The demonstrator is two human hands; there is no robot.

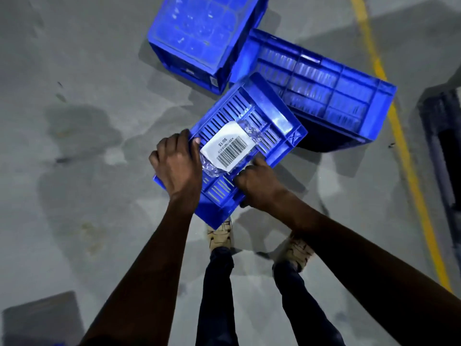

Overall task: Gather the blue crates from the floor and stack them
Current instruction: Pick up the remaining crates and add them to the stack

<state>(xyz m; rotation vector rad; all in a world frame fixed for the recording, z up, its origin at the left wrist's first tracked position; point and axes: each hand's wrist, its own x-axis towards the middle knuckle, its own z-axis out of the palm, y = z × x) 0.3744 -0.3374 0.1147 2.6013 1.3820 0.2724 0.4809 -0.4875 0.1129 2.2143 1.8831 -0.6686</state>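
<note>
Both hands clamp the near blue crate [249, 136]: left hand [178, 166] grips its left edge, right hand [259, 183] its near side by the barcode label [227, 146], tilting it clear of the floor [74, 121], likely for carrying toward the far crates [324, 88]

Looks like a warehouse or factory floor: bare grey concrete floor [74, 121], painted yellow line [399, 136] at right, blue plastic crates [324, 78] lying about, one barcode label [225, 148].
</note>
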